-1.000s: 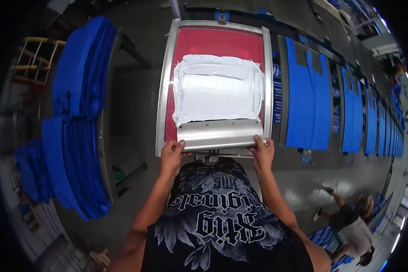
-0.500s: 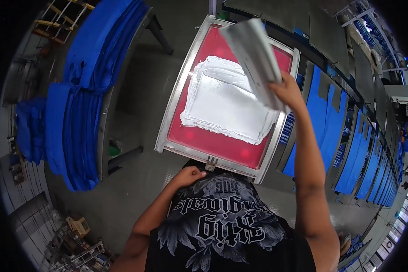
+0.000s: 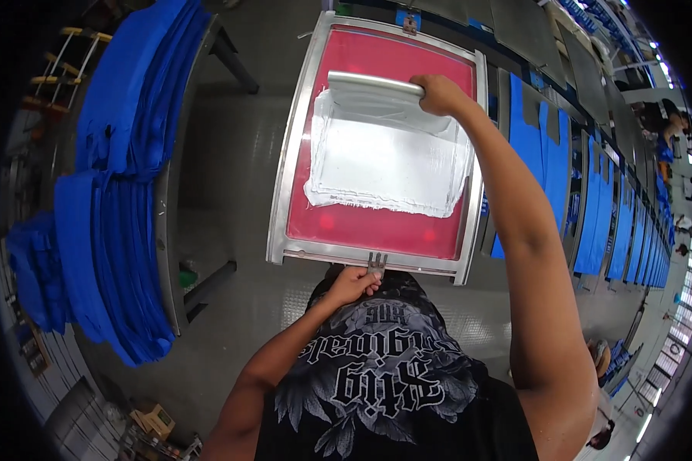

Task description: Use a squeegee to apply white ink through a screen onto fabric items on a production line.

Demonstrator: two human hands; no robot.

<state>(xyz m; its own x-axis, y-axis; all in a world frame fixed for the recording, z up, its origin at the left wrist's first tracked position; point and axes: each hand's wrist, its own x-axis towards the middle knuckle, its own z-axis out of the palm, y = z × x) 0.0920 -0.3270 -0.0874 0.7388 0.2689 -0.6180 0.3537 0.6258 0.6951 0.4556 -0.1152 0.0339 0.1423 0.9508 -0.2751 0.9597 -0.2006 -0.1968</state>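
A screen-printing frame (image 3: 283, 169) with silvery metal sides and red mesh (image 3: 400, 52) lies in front of me. White ink (image 3: 392, 165) covers a rough rectangle on the mesh. My right hand (image 3: 440, 96) grips the right end of a metal-handled squeegee (image 3: 373, 83), which lies crosswise along the far part of the ink; its lower edge is hard to see. At the frame's near side, my left hand (image 3: 352, 285) is closed, with thumb and fingers around the lower end of a small pronged metal bracket (image 3: 377, 263).
Stacked blue fabric pieces (image 3: 104, 261) hang over a rack at the left. To the right runs a long row of grey boards bearing blue fabric pieces (image 3: 542, 146). A cardboard box (image 3: 155, 421) sits at lower left. Other people (image 3: 669, 127) are far off at the right.
The squeegee, raised and tilted before, has come down across the far part of the ink with my right hand. My left hand has moved right onto the bracket.
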